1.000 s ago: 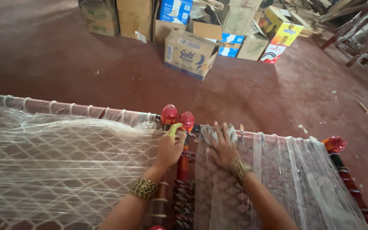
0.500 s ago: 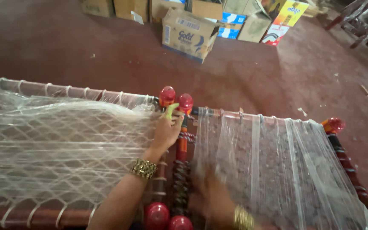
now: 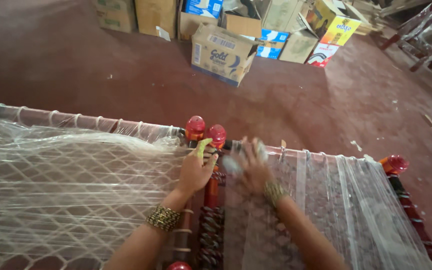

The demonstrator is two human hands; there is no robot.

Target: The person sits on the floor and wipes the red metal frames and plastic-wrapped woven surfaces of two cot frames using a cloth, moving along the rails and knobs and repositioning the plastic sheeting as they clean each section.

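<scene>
Two woven cots (image 3: 211, 235) are butted side by side, both covered in clear plastic wrap (image 3: 66, 185). Left hand (image 3: 194, 172) is laid flat by the red knobs (image 3: 206, 131). Right hand (image 3: 250, 167) is blurred on the wrap; grip cannot be told. Cardboard boxes (image 3: 223, 52) are seen beyond.

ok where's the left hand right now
In the head view the left hand rests near the middle, on the plastic wrap just below the two red knobs, beside the blurred right hand.
</scene>
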